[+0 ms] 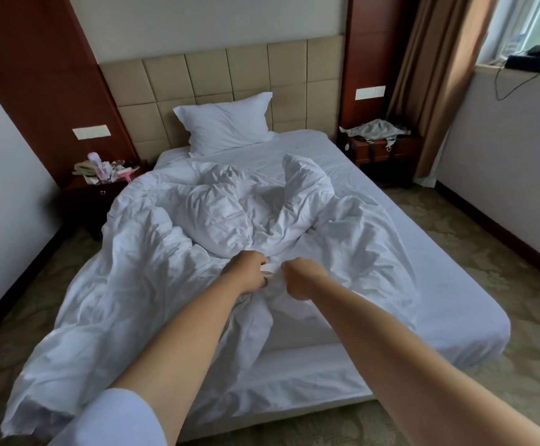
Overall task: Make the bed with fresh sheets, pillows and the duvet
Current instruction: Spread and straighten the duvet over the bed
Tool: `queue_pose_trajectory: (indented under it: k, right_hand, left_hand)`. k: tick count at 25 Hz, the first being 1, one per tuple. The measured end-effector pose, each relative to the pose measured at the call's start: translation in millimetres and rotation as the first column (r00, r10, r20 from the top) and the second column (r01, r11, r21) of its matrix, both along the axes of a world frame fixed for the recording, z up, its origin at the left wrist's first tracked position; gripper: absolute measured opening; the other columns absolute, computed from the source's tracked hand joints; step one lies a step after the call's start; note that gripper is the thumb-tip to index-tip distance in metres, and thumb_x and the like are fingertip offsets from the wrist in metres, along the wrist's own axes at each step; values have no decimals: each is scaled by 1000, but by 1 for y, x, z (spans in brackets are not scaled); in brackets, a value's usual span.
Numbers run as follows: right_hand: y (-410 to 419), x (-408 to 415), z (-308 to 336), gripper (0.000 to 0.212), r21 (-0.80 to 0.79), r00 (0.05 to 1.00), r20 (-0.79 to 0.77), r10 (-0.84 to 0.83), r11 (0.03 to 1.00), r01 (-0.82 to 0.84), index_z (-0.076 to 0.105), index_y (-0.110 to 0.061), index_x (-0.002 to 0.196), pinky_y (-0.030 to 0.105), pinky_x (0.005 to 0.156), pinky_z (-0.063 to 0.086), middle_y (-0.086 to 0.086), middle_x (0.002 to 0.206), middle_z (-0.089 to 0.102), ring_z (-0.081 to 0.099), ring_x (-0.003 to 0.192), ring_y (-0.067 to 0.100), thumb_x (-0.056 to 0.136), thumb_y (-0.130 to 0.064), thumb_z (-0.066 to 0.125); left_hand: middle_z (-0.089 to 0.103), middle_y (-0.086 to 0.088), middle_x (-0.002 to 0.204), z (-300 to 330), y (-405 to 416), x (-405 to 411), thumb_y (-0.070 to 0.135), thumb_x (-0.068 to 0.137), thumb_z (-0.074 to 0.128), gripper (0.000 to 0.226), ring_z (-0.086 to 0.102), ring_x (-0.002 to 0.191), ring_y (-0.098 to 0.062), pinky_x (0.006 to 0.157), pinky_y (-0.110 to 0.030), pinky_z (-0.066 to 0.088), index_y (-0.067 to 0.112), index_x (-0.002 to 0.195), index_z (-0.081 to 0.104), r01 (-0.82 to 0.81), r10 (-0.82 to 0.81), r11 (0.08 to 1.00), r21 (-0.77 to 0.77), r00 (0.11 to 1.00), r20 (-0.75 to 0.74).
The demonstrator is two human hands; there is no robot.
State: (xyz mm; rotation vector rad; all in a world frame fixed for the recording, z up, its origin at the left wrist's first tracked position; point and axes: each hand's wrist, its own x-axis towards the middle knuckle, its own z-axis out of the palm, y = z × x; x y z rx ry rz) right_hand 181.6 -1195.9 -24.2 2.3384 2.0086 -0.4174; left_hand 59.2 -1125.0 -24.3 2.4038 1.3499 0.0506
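where the head camera looks down over the foot of the bed (439,323), both bare forearms reach forward and meet near the middle of the bed's lower half. the left hand (248,274) has its fingers curled round a bunched edge of the white duvet (172,252), so its grip is closed on that fabric, and a small fold of the cloth shows between its fingertips. the right hand (300,278) sits just beside it, its fingers also curled into the same gathered fabric, holding it in a tight fist. below the two hands a twisted length of the duvet hangs down over the foot of the bed. the duvet itself lies crumpled across the bed's left and middle, heaped in loose folds at the centre, with one long end spilling off the near left corner toward the patterned floor (487,397). the right side of the mattress shows a smooth white sheet (423,252). a single white pillow (225,127) leans at the head of the bed, left of centre, touching the padded beige headboard (217,72). a dark nightstand (98,194) on the left carries small cluttered things too jumbled to name, and another nightstand (381,152) on the right has a pale cloth over it. brown curtains (435,75) hang beside a window at the upper right.
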Motion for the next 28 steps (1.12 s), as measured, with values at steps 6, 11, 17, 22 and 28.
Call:
queue_pose_trajectory:
  k: [6, 11, 17, 22, 28]
  right_hand:
    - [8, -10, 33, 29, 137, 998, 42, -51, 990, 45, 55, -9, 115, 34, 81, 44, 14, 119, 57, 56, 108, 32, 89, -7, 42]
    - [8, -23, 52, 31, 231, 990, 56, -131, 966, 114, 55, -9, 115, 33, 80, 43, 14, 119, 59, 56, 109, 33, 86, -8, 44]
    - [-2, -36, 10, 31, -262, 998, 69, 7, 965, 11, 59, -13, 111, 30, 87, 46, 10, 116, 59, 57, 104, 27, 82, -23, 66]
    - [-25, -48, -37, 39, -352, 997, 51, -54, 934, 69, 54, -9, 129, 28, 92, 43, 10, 130, 55, 54, 116, 26, 91, -15, 56]
    - [-46, -45, -60, 44, -379, 983, 34, -181, 908, 180, 41, -14, 140, 30, 97, 40, 10, 138, 47, 48, 124, 27, 96, -13, 43]
  left_hand:
    - [54, -7, 122, -10, 4, -34, 22, 84, 56, 21, 55, 109, -28, 81, -31, 45, 21, 105, 55, -62, 69, 992, 108, 995, -66]
    - [56, -13, 126, 11, 19, -50, 20, 91, 48, 30, 55, 115, -34, 90, -36, 46, 12, 120, 54, -220, 227, 961, 170, 974, -19]
    - [58, -8, 117, -24, 9, -90, 14, 77, 75, 42, 56, 108, -23, 89, -29, 45, 13, 115, 57, 60, -58, 956, -286, 998, 13]
    - [38, -6, 146, -72, -12, -105, 8, 90, 55, 55, 44, 129, -23, 98, -29, 41, 20, 142, 40, 42, -107, 945, -325, 976, -187]
    - [33, -6, 150, -90, -27, -91, 4, 94, 37, 53, 39, 133, -23, 100, -29, 38, 21, 144, 37, 86, -158, 927, -366, 973, -170]
